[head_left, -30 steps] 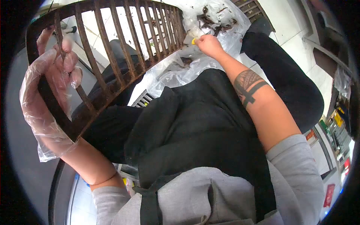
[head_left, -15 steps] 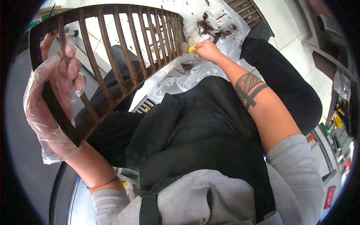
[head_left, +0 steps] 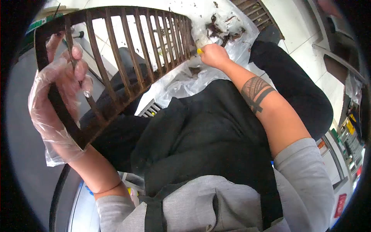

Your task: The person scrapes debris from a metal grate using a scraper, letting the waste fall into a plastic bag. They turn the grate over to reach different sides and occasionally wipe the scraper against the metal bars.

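Shifted slightly rightward in the head view since the earlier frame, clasping the brown slatted rack (head_left: 135, 92) by its near end in the gloved left grip (head_left: 67, 83). Pinching a mostly hidden yellow piece (head_left: 199, 51) in the bare right grip (head_left: 215, 56), by the rack's far end; cannot tell if touching. Showing clear plastic (head_left: 242, 51) with dark, unidentifiable scraps (head_left: 215, 29) beyond that grip.

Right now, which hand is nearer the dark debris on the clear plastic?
Right. The right hand is just below the dark debris in view; the left hand is well away, gripping the left end of the slatted frame.
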Demonstrator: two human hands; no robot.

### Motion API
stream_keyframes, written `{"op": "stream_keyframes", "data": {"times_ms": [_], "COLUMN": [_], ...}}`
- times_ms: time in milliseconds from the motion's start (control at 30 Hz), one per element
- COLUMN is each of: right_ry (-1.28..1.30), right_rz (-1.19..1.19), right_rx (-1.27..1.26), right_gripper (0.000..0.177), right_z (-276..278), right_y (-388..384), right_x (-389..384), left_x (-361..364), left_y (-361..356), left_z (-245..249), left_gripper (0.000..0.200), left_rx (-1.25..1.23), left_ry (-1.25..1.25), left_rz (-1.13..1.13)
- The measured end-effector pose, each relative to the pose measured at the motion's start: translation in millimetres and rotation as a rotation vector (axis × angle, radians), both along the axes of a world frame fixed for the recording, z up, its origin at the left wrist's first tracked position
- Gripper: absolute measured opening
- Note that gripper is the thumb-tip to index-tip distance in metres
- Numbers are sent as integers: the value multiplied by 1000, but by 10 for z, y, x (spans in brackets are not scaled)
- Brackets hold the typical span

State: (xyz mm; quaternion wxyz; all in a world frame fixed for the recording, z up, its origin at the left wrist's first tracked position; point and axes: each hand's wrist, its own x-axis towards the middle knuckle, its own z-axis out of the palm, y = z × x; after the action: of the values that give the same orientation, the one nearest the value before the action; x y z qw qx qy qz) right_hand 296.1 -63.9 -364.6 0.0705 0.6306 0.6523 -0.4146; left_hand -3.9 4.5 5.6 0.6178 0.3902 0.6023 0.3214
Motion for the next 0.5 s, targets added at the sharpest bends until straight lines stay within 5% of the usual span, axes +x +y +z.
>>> {"op": "stream_keyframes", "data": {"times_ms": [100,167,200,233,300,500], "right_ry": [2,229,180,178,7,151], "right_rz": [-82,-369,29,33,-61,77], "right_rx": [-1,-501,-353,-354,67,-66], "right_gripper": [27,27,28,28,28,34], "right_z": [-116,-90,-85,-113,-194,120], "right_y": [-121,83,129,110,-110,210], "right_x": [-14,103,166,157,63,306], "left_x": [46,68,77,71,65,36], "left_y": [-32,1,26,24,-11,-19], "left_z": [-26,18,23,20,13,-24], "left_gripper": [62,61,62,62,62,64], "left_rx": [23,-3,9,9,-6,3], "left_ry": [14,-48,-38,-39,-24,-63], "left_rz": [-26,7,-29,-25,-42,-6]}}
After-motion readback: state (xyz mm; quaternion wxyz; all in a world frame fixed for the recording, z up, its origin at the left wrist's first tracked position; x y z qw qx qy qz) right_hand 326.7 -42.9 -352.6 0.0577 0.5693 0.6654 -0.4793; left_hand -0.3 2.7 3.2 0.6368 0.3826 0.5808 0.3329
